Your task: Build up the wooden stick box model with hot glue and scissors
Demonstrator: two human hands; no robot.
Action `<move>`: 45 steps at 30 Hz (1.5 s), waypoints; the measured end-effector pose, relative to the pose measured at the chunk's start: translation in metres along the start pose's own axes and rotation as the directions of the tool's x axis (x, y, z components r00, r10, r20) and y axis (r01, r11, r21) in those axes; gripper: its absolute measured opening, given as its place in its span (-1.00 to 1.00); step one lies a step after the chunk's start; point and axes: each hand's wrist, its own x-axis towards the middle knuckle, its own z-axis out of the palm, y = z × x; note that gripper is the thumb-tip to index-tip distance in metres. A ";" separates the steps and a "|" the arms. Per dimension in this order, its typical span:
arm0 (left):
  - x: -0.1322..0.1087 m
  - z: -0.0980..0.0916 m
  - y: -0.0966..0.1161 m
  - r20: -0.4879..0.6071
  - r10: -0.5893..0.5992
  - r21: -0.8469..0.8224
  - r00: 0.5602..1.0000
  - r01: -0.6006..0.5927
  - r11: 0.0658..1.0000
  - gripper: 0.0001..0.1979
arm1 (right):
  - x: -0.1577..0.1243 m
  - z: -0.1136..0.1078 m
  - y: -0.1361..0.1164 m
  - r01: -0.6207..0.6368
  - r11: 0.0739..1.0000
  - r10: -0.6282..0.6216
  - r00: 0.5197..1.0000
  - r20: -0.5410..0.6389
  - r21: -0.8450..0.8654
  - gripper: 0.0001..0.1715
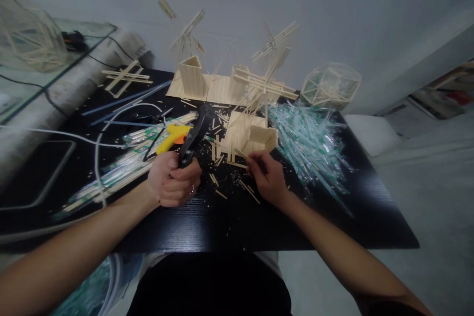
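My left hand (176,180) is wrapped round a black cutter-like hand tool (197,131) that points up and away; its exact kind is hard to make out. Just behind that tool lies a yellow glue gun (172,138). The fingers of my right hand (268,175) pinch a short wooden stick (242,154) at the near edge of a small box of wooden sticks (261,137). This box stands on a flat wooden base (235,126). Loose stick pieces (217,148) lie between my two hands.
Wrapped chopsticks (122,168) lie on the left, and a heap of clear and green wrappers (311,138) on the right. Windmill-like stick models (192,79) stand at the back of the black table (222,234). A white cord (98,148) loops across the left.
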 end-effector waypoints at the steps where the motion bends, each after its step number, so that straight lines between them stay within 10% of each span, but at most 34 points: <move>1: 0.000 0.000 0.000 -0.024 0.004 -0.007 1.000 -0.004 1.000 -0.47 | 0.000 0.000 0.000 0.001 1.000 -0.001 1.000 -0.003 -0.004 -0.85; 40: 0.009 0.012 -0.002 0.089 0.049 0.230 0.995 -0.069 0.971 -0.61 | 0.001 0.000 -0.001 0.043 0.998 -0.041 0.999 0.032 -0.051 -0.87; 45: 0.011 0.023 -0.003 -0.063 0.182 0.386 0.981 -0.144 0.911 -0.75 | 0.000 0.000 -0.001 0.017 1.000 -0.016 0.999 0.051 -0.017 -0.87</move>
